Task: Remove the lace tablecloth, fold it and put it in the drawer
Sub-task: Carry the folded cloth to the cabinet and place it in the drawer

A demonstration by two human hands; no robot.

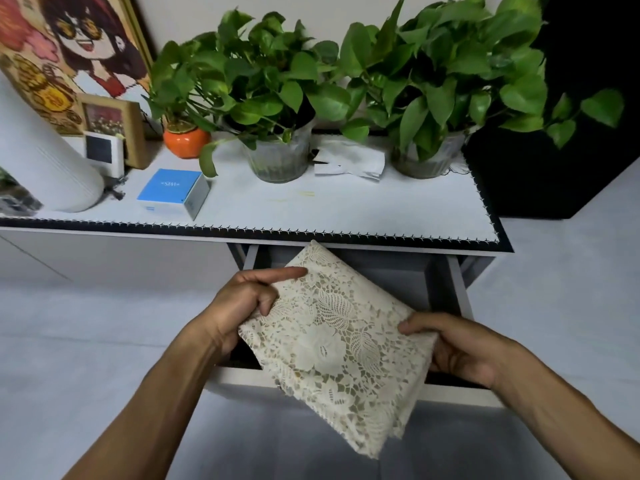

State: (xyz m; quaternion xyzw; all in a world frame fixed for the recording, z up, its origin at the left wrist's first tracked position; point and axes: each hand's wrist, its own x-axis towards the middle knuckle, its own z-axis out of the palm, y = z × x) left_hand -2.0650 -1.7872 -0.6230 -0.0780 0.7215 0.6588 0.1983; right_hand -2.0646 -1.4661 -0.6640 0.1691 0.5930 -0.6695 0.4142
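The cream lace tablecloth (334,344) is folded into a thick rectangle and held tilted over the open drawer (460,393) of the white cabinet. Its far corner reaches under the cabinet top, and its near end hangs over the drawer's front panel. My left hand (242,303) grips the cloth's left edge, thumb on top and index finger stretched along the lace. My right hand (453,344) pinches the right edge with the thumb on top. The cloth hides most of the drawer's inside.
The cabinet top (346,206) carries two leafy potted plants (277,157) (429,157), an orange pot (186,142), a blue box (173,195), a white cylinder (45,161), crumpled paper (349,161) and picture frames. A black block (561,133) stands to the right. Grey floor lies around.
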